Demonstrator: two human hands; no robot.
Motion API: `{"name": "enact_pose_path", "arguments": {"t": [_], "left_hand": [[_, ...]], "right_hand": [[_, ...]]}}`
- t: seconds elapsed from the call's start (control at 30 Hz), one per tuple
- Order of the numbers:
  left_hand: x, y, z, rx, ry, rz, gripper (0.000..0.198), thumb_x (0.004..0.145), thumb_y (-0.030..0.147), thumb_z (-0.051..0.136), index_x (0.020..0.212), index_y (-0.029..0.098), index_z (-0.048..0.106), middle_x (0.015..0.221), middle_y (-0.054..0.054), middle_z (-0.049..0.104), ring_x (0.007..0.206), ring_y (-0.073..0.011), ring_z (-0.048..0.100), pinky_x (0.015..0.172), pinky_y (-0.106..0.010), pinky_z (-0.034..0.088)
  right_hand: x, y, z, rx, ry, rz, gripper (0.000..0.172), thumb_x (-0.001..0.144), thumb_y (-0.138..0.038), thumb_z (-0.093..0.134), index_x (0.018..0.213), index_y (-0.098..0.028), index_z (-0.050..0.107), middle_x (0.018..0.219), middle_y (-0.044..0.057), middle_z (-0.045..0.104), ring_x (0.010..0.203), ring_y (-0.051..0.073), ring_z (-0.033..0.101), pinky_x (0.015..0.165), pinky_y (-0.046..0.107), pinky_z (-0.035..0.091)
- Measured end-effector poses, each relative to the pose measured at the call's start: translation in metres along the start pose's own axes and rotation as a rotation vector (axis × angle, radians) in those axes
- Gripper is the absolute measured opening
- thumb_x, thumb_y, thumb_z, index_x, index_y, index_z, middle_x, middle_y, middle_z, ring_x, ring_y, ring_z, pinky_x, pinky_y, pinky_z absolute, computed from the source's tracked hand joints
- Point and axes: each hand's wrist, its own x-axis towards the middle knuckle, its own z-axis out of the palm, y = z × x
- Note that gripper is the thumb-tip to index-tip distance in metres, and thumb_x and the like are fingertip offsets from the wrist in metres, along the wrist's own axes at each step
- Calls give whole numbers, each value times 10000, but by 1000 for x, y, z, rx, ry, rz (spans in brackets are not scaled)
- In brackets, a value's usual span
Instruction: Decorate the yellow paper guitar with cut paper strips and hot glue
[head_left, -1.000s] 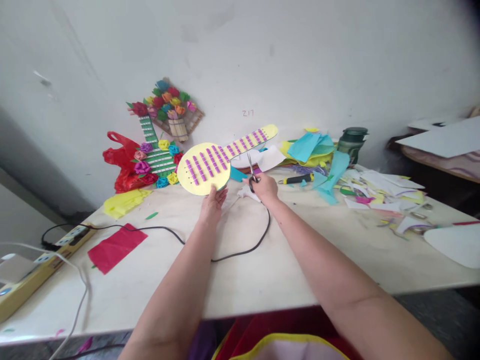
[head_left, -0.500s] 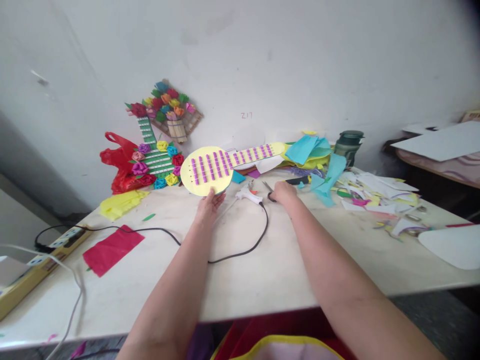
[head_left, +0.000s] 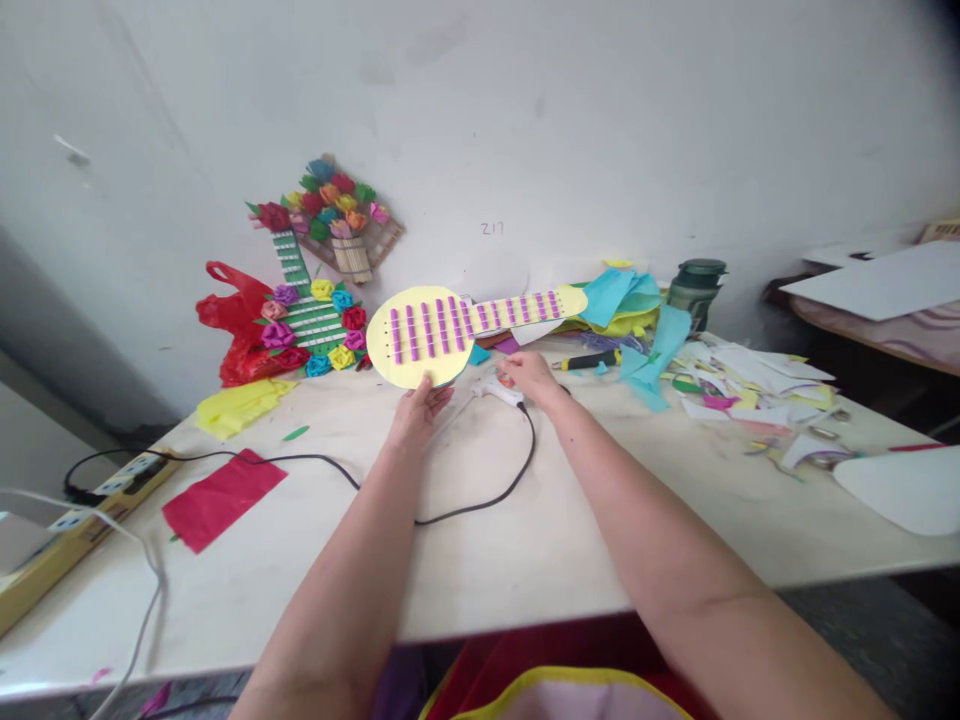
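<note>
My left hand (head_left: 424,405) grips the lower edge of a yellow guitar-shaped paper craft (head_left: 411,370), thumb on its front. Purple rolled strips and thin strings run across its face, and its neck points right. My right hand (head_left: 529,378) is at a white hot glue gun (head_left: 504,390) lying on the table. Its fingers are curled in near the gun's orange part; what they hold, if anything, is hidden. A black cord leads from the gun. Just behind this hand the scissors are mostly covered.
Green guitar craft with paper flowers (head_left: 319,318) and a red bag (head_left: 236,340) stand at the back left. Red paper (head_left: 223,500) lies before the power strip (head_left: 112,510). A black-and-yellow cutter (head_left: 592,361), bottle (head_left: 697,290) and paper scraps (head_left: 765,375) are on the right.
My right hand has moved left from the scissors to the glue gun. The yellow guitar craft has shifted slightly right in my left hand.
</note>
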Motion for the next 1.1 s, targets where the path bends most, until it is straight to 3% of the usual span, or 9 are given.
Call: {"name": "enact_pose_path", "arguments": {"t": [0.1,0.2,0.33,0.43,0.63,0.87,1.1], "left_hand": [[-1,1,1,18,-26,-2,249,787,284,598,951,97,598,785,-97,699,685,-143,650,751,-278,503],[-2,1,3,37,-28,3,258,767,288,620,939,98,599,777,-92,697,679,-146,648,747,-282,500],[-2,0,4,80,-16,14,290,740,307,647,943,105,600,775,-84,694,669,-149,647,760,-299,494],[-2,-1,4,110,-26,18,312,727,321,659,947,106,605,787,-88,695,676,-150,647,771,-303,489],[-3,-2,6,133,-23,20,328,721,340,663,931,93,616,797,-101,695,690,-163,652,773,-305,484],[0,-3,3,139,-25,21,387,708,363,670,978,92,615,820,-112,696,718,-177,658,813,-328,465],[1,-5,3,157,-39,24,409,710,366,666,1004,86,614,811,-116,698,745,-185,660,811,-323,470]], "right_hand": [[-6,-10,11,268,-102,16,255,752,-290,518,869,-141,689,663,33,657,501,89,529,387,168,308],[-12,-20,15,395,-146,55,261,749,-216,510,932,-125,673,763,54,677,515,75,523,357,151,281],[-14,-24,19,483,-153,50,207,746,-165,501,849,-128,677,849,58,684,503,49,501,367,139,282],[-12,-20,23,522,-134,15,177,737,-176,512,778,-122,676,782,50,678,483,45,485,392,142,302],[-9,-16,25,480,-81,-7,196,735,-219,510,729,-117,677,549,3,589,473,68,488,418,153,324],[-9,-17,25,402,-55,-44,208,737,-211,493,731,-131,684,706,32,677,512,75,543,504,169,396],[-4,-10,28,180,-3,-48,246,753,-263,472,760,-172,700,661,13,677,578,110,589,548,189,395]]}}
